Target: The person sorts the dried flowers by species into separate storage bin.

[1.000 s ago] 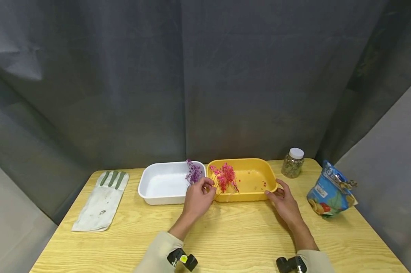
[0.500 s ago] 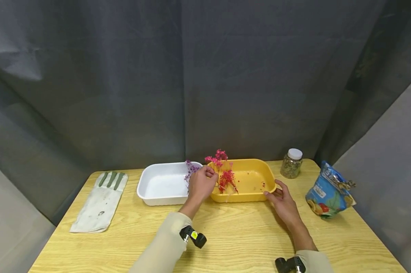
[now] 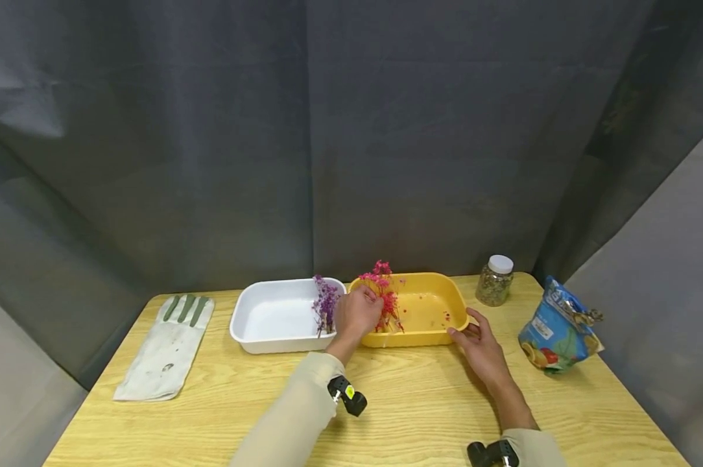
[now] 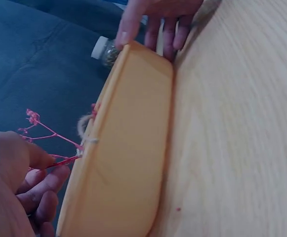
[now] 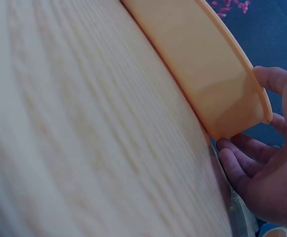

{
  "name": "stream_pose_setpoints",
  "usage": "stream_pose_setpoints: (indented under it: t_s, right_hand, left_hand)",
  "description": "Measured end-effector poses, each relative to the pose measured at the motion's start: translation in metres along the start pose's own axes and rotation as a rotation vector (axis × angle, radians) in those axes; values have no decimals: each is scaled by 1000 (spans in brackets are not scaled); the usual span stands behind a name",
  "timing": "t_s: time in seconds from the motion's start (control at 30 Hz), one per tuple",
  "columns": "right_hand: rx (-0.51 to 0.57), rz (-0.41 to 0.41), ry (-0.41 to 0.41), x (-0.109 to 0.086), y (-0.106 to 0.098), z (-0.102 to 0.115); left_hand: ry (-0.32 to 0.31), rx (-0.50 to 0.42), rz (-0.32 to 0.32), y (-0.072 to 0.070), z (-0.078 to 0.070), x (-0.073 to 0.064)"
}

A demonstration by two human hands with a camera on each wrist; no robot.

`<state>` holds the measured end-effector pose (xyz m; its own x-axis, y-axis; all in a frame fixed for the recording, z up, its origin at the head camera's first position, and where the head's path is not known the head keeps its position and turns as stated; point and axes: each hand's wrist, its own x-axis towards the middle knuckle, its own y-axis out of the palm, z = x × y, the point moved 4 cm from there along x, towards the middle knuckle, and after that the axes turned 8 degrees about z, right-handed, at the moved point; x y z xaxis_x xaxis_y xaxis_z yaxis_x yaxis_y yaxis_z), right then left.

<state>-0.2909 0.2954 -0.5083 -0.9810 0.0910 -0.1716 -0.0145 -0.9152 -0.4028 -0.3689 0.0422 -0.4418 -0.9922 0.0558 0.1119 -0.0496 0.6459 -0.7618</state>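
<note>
My left hand (image 3: 357,312) is over the left end of a yellow tray (image 3: 412,340). Between thumb and fingers it pinches the thin stem of a pink dried flower sprig (image 4: 54,134), as the left wrist view shows. More pink flowers (image 3: 390,302) lie inside that tray, partly hidden by the hand. At the tray's front right corner, my right hand (image 3: 481,344) holds on, thumb on the rim and fingers around the corner below. Just left of the left hand, purple dried flowers (image 3: 326,303) lie in the right end of a white tray (image 3: 264,346).
A lidded jar of dried bits (image 3: 494,283) stands at the back right. Nearer, a crumpled blue bag (image 3: 556,331) sits by the table's right side. A pale work glove (image 3: 167,353) lies at the left. Dark curtain (image 3: 305,143) hangs behind the wooden table (image 3: 410,402).
My left hand has risen from the yellow tray's front left corner, lifting the pink sprig, then moved right with it over the tray. The right hand has stayed at its corner.
</note>
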Motion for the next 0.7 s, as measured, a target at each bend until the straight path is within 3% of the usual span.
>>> stream_pose_setpoints:
  t_s: [0.4, 0.53, 0.7]
  right_hand:
    - [5, 5, 8, -1, 1, 0]
    - [4, 5, 7, -1, 1, 0]
    - [0, 6, 6, -1, 0, 0]
  left_hand:
    - [59, 196, 30, 16, -6, -5]
    - [80, 185, 18, 16, -6, -7]
    - [135, 96, 0, 10, -6, -11]
